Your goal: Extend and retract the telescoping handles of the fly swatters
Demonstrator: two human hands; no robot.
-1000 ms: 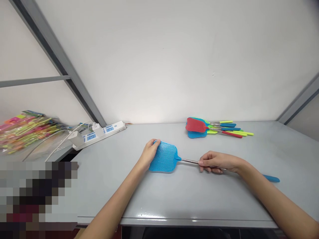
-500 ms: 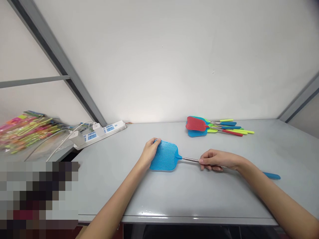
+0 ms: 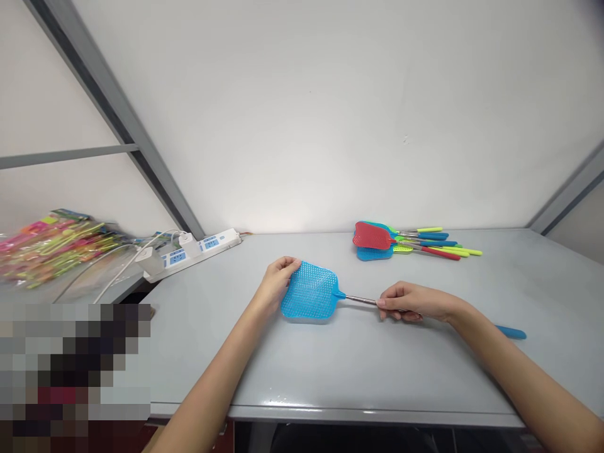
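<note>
A blue plastic fly swatter lies nearly flat across the table, its mesh head [image 3: 311, 292] at the middle. My left hand [image 3: 277, 283] grips the head's left edge, fingers over the mesh. My right hand [image 3: 406, 302] is closed around the swatter's telescopic metal shaft [image 3: 361, 300], with the forearm covering the shaft's further stretch. Beyond that arm, the blue handle end [image 3: 512, 332] shows.
A pile of several swatters [image 3: 377, 242] with red and blue heads lies at the back of the grey table [image 3: 425, 377]. A white power strip [image 3: 195, 250] with plugs sits back left. Colourful packaged items [image 3: 51, 251] lie further left.
The swatter head has shifted slightly up and left, and my left hand has moved up along its edge. My right hand stays on the shaft. The view has tilted a little.
</note>
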